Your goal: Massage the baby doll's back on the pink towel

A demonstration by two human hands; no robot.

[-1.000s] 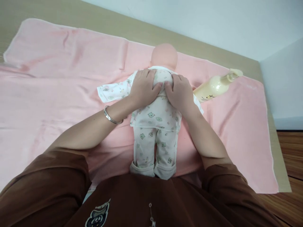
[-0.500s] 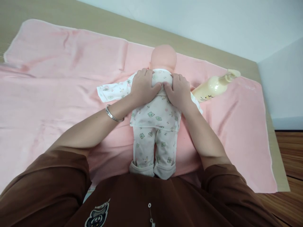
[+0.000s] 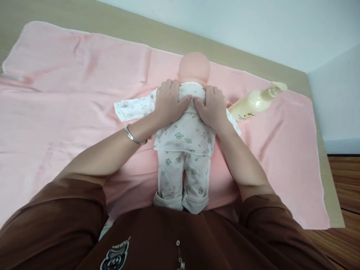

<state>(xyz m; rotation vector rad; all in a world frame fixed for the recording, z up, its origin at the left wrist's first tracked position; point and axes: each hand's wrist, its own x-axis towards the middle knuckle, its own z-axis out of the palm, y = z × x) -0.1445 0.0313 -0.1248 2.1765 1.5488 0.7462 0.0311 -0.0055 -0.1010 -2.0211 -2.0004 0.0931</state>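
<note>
A baby doll (image 3: 194,67) with a bald, smooth head lies on a pink blanket (image 3: 92,75), the back of its head and its back turned up. It wears a white printed top (image 3: 185,137) and matching trousers (image 3: 170,174) with folded cuffs. My left hand (image 3: 170,101) is closed over the doll's left-side shoulder in view, fingers on the shoulder and thumb on the upper back. Over the other shoulder my right hand (image 3: 212,107) grips in the same way. The two thumbs nearly meet at the middle of the back. The doll's face is hidden.
A cream pump bottle (image 3: 253,103) lies tilted on the blanket, close to my right hand and the doll's sleeve. Beyond the blanket runs the wooden table edge (image 3: 239,60), then a pale wall (image 3: 253,30). Wooden floor (image 3: 347,183) shows at the right.
Both hands stay on the doll's shoulders. The left hand and its thumb have shifted very slightly upward; the doll, blanket and bottle look practically the same.
</note>
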